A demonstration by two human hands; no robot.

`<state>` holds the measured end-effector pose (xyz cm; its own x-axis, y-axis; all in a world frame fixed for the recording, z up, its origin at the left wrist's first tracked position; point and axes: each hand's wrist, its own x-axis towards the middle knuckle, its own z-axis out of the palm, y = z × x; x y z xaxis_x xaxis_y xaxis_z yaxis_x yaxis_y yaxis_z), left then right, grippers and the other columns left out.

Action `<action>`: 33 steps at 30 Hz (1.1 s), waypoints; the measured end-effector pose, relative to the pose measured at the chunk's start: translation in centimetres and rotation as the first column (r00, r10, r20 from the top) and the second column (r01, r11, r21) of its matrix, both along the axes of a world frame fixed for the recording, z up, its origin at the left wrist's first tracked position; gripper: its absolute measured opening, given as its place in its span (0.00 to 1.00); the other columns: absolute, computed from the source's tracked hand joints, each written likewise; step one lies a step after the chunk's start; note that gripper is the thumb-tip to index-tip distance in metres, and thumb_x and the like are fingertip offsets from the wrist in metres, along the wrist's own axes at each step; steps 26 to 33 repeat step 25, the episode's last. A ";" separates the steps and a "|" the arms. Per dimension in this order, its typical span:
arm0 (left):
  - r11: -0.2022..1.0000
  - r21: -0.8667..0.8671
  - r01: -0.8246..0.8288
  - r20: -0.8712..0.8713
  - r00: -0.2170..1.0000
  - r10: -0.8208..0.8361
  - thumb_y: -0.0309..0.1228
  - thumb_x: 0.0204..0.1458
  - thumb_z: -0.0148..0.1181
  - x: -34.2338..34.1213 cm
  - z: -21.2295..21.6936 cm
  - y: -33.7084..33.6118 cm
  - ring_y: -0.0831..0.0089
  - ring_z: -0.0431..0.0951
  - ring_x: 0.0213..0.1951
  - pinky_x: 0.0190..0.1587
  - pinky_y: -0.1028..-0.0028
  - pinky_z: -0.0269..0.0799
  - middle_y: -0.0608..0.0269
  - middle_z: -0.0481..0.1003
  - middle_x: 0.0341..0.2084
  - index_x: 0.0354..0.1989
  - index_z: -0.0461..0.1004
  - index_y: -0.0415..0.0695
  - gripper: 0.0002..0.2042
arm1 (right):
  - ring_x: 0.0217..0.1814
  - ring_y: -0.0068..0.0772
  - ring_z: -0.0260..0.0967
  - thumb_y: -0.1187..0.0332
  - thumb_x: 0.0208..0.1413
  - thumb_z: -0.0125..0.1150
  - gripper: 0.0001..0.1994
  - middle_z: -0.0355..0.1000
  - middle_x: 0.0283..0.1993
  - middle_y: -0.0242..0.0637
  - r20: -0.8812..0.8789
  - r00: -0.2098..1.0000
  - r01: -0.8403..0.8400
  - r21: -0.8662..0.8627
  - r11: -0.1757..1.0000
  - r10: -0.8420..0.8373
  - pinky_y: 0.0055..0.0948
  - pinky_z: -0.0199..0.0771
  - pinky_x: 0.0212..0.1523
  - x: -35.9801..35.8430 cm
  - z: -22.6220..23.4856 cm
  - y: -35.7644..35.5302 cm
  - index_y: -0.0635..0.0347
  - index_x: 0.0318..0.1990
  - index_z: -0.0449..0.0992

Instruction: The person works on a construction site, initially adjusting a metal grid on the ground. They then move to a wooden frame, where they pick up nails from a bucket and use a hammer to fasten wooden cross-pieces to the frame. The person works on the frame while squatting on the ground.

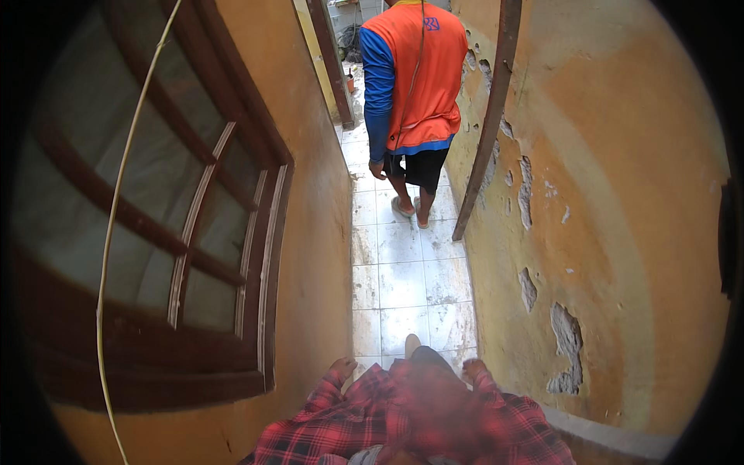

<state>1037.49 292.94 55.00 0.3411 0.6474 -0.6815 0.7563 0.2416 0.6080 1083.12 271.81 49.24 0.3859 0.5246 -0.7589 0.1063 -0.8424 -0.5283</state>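
Head view, looking down a narrow passage between two ochre-plastered walls.

Wearer: red-and-black plaid shirt (403, 422) fills the lower edge. Both forearms hang low at the person's sides. Left hand (342, 367) shows just past the plaid cuff, close to the ochre wall on the left (314, 232); it holds nothing that I can see, and whether the fingers are curled or loose I cannot tell, as only the back of the hand shows. Right hand (473, 369) likewise pokes from its cuff, near the foot of the peeling ochre wall on the right (612, 232); nothing visibly held, finger spread not readable. Between the two hands a foot tip (412, 343) shows on the white tiled floor (403, 283), which is stained and worn.

Left side: a dark brown wooden window frame with glass panes (209, 256) set in the wall. A thin pale yellow cord (116, 209) hangs in a long curve in front of it, from the top of the picture to the bottom edge.

Right side: plaster flaked off in grey patches (567, 341). A rusty brown metal bar (490, 124) leans against this wall, lower end on the tiles.

Ahead: another person in an orange vest over blue long sleeves (418, 70), black shorts and pale sandals, back turned, standing on the tiles well apart from the wearer. Their hand (377, 169) hangs at the side.
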 end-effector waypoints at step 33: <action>0.950 0.308 -0.046 0.129 0.992 0.007 0.43 0.57 0.57 36.3 2.7 91.8 0.62 0.77 0.44 0.49 0.68 0.70 0.52 0.77 0.41 0.51 0.74 0.41 0.20 | 0.43 0.30 0.77 0.60 0.62 0.54 0.19 0.76 0.52 0.37 0.116 0.608 -0.765 -0.178 0.619 0.785 0.32 0.79 0.42 30.8 -3.0 68.9 0.60 0.57 0.71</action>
